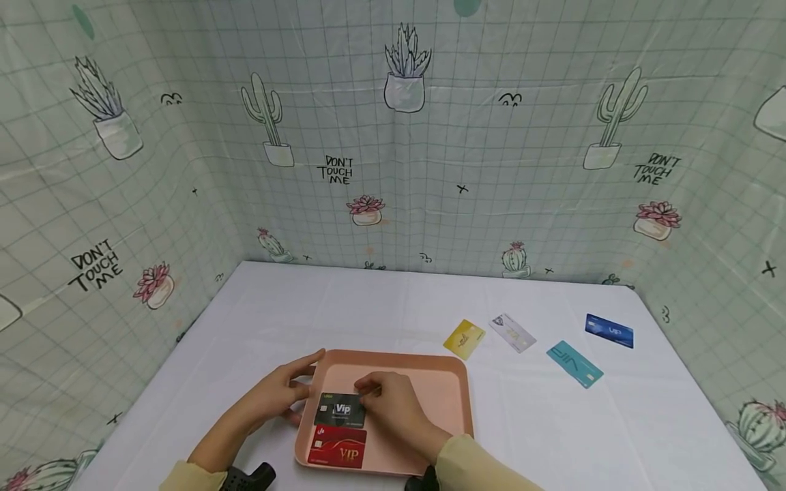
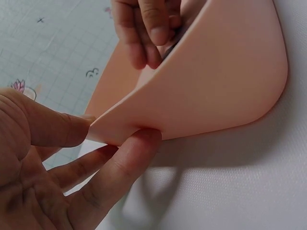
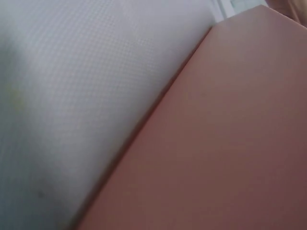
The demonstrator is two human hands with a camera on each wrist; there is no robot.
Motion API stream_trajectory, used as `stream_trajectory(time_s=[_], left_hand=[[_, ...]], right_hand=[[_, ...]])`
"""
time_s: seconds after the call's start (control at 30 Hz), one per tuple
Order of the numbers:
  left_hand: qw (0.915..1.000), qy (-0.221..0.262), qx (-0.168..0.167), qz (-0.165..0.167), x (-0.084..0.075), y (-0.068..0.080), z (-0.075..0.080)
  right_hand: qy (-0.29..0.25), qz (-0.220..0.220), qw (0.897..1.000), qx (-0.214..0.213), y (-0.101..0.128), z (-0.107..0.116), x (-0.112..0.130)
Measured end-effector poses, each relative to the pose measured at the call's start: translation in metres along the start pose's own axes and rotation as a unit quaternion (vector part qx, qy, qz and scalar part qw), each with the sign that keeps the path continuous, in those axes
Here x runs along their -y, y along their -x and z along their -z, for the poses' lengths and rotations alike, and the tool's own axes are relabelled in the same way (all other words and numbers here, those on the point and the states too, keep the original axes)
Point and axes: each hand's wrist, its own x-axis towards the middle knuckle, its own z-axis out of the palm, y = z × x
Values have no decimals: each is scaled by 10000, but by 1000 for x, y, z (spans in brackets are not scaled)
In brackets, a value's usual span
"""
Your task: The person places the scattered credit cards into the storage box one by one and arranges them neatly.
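Observation:
A pink tray (image 1: 430, 382) lies near the front of the table. My left hand (image 1: 279, 392) is at its left side, with spread fingers pressing on the outer wall close to the corner. In the left wrist view, fingertips (image 2: 146, 139) touch that wall (image 2: 216, 81). Over the tray, my right hand (image 1: 396, 409) has curled fingers and pinches the right edge of a black VIP card (image 1: 334, 411). A red VIP card (image 1: 338, 448) lies flat in the tray, just in front of the black one. The right wrist view shows tray surface (image 3: 216, 134) but not the right hand's fingertips.
Right of the tray, on the white table (image 1: 522, 423), lie a yellow card (image 1: 464, 339), a silver-white card (image 1: 512, 332), a teal card (image 1: 575, 364) and a blue card (image 1: 609, 331). A patterned cloth (image 1: 430, 150) hangs around the table's back and sides.

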Motion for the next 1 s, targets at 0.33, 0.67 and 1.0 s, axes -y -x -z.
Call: stream_trajectory(time_s=[0.33,0.67,1.0], left_hand=[[10000,38,40,-43,0,0,0],[9999,89,84,-56,0,1,1],[9999,39,77,-66,0,-1,1]], right_hand=[[-98,-41,9999,14,-2,-1,-3],[-333,-200,9992,87,-1,0,-1],[-510,-472,9974,185,2,7,3]])
